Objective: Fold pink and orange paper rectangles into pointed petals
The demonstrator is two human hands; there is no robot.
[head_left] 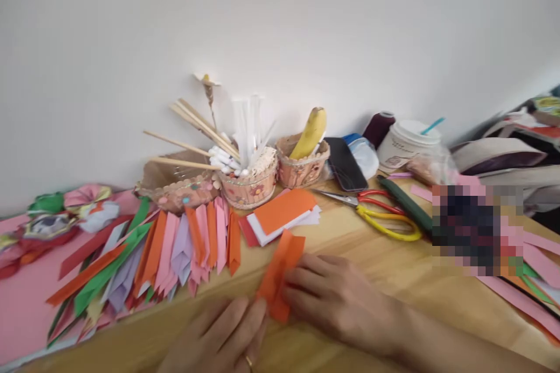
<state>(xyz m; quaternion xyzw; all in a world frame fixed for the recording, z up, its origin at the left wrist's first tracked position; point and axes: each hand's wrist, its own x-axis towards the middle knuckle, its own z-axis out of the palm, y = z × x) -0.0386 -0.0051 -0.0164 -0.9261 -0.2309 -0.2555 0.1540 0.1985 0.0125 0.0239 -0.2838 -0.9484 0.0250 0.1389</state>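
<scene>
An orange paper strip [282,262] with a lengthwise crease lies on the wooden table, between my two hands. My left hand [223,329] has its fingers closed at the strip's lower left edge; its thumb is partly hidden. On the other side, my right hand [328,297] presses curled fingers onto the strip's right edge, covering part of it. Just beyond the strip is a stack of paper pieces with an orange sheet [284,213] on top. To the left lie many folded paper strips [168,250] in orange, pink, purple, green and red.
Scissors [389,215] with red and yellow handles lie beyond my right hand, beside a dark green bar-shaped object [405,204]. Along the wall stand decorated baskets [249,186], a banana [311,134], a phone [347,163] and a lidded cup [406,143]. Fabric scrunchies [87,204] sit far left.
</scene>
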